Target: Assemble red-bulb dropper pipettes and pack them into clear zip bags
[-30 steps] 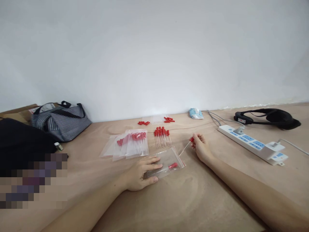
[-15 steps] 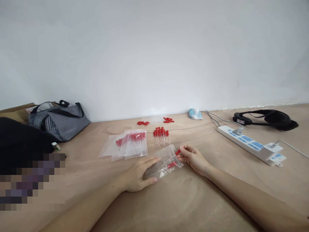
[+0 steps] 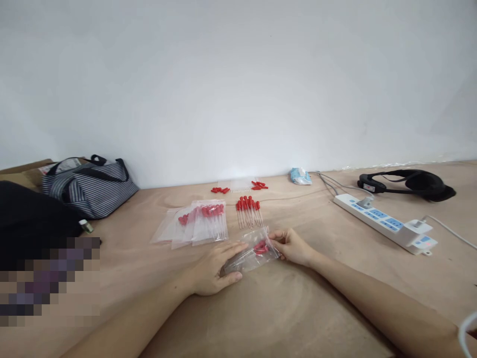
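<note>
A clear plastic zip bag (image 3: 251, 256) lies on the table between my hands, with red-bulbed droppers (image 3: 261, 247) inside near its mouth. My left hand (image 3: 212, 268) lies over the bag's far end and holds it, thumb apart from the fingers. At the bag's mouth, the fingers of my right hand (image 3: 292, 247) are pinched on the edge. Just beyond the bag is a row of loose droppers (image 3: 249, 211) with red bulbs and thin clear stems. Filled bags (image 3: 208, 223) overlap to the left, with red bulbs showing through.
Farther back lie red bulbs (image 3: 220, 190) and more red bulbs (image 3: 260, 185) beside clear stems. A blue-white packet (image 3: 300, 176) rests by the wall. On the right are a power strip (image 3: 383, 221) with cables and a black headset strap (image 3: 408, 184). A striped bag (image 3: 91, 186) stands left, near a small bottle (image 3: 86, 226).
My right hand has pushed the red-bulbed dropper into the bag, moving slightly left, and its fingers are now at the bag's mouth. The left hand has stayed in place.
</note>
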Motion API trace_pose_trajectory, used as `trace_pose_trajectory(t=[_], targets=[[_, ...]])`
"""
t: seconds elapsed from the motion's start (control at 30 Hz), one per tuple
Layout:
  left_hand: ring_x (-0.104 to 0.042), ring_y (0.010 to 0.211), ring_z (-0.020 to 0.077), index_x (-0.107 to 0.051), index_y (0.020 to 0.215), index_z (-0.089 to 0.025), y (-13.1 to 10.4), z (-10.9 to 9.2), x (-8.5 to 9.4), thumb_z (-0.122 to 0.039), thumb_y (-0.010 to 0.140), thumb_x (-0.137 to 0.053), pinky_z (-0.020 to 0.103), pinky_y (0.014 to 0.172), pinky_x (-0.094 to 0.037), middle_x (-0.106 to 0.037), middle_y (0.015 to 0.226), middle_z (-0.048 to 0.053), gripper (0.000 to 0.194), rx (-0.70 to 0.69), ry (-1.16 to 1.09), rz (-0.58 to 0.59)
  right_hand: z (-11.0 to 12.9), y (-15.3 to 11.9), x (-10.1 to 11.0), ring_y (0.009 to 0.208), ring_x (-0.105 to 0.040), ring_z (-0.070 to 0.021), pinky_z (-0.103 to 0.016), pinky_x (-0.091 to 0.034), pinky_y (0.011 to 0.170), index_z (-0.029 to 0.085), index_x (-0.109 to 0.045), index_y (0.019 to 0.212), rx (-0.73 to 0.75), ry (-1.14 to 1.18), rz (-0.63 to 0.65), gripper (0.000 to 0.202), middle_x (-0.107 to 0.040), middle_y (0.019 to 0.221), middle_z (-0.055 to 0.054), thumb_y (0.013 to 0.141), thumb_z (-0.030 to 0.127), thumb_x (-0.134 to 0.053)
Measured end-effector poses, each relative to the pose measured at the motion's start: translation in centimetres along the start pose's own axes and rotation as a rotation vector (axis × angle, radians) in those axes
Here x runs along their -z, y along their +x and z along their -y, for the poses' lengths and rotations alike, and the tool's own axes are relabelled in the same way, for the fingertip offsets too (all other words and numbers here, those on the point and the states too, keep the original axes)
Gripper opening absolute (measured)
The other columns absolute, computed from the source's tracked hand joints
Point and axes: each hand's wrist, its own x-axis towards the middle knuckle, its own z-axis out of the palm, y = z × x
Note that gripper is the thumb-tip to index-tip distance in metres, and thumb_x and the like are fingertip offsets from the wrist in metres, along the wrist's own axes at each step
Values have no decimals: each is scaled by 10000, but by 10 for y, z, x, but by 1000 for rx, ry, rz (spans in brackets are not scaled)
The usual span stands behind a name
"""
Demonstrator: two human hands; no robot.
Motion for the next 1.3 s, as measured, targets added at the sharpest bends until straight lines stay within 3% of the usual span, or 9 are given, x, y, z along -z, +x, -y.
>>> trace_pose_trajectory(t=[0.1,0.17,0.27,0.37,0.5,0.7,0.97,1.13,1.3], targets=[[-354,1197,246,-334,1289,-267,0,1,0,-367,802,-491,426,990,-285,-380,1328,48,521,-8,12,17,-1,9,10,311,-356,-43,-165,-258,309,158,-599,688,-40,-3,129,289,-461,398,60,663,445,-576],[-336,1211,250,-348,1284,-278,0,2,0,-386,805,-486,430,997,-274,-351,1347,44,510,2,24,40,-3,23,19,309,-357,-52,-169,-250,314,164,-577,691,-49,-30,32,273,-438,380,69,680,436,-554],[-315,1224,262,-357,1280,-299,0,3,0,-396,805,-487,448,999,-260,-325,1363,39,502,26,37,64,-9,56,29,363,-421,-74,-191,-313,366,160,-564,684,34,-216,-249,238,-509,456,41,693,396,-533],[-311,1226,269,-358,1277,-314,-1,2,0,-388,806,-491,459,995,-261,-326,1362,37,495,24,36,65,-13,91,30,546,-537,-120,-225,-404,517,156,-601,746,63,-289,-323,229,-616,640,-16,691,368,-536],[-297,1233,275,-375,1258,-354,-1,-2,4,-379,831,-457,473,989,-258,-303,1373,23,435,-1,50,107,-11,125,20,813,-577,-196,-284,-403,723,182,-638,779,45,-341,-380,242,-655,837,-55,675,383,-552],[-281,1241,272,-349,1262,-389,-1,-3,6,-371,850,-427,491,999,-221,-269,1386,15,420,-21,69,148,-9,142,9,845,-570,-234,-313,-392,735,192,-606,634,-13,-272,-479,170,-652,764,-55,614,361,-595],[-297,1234,252,-307,1305,-280,-1,-1,3,-393,829,-450,444,1002,-253,-309,1369,53,510,-7,72,104,-18,107,34,404,-451,-82,-195,-333,378,215,-378,733,52,150,-591,212,-587,630,18,769,421,-350],[-288,1240,243,-287,1315,-264,1,0,2,-408,829,-441,433,1012,-245,-295,1378,48,529,-2,77,106,-28,58,49,377,-424,-64,-166,-298,332,223,-329,725,89,317,-658,265,-532,569,51,752,478,-396],[-277,1245,242,-292,1312,-265,1,0,2,-401,829,-441,440,1012,-241,-294,1378,49,523,15,91,118,-26,32,46,401,-476,-71,-182,-376,356,220,-371,751,173,496,-567,326,-566,602,46,691,498,-531]])
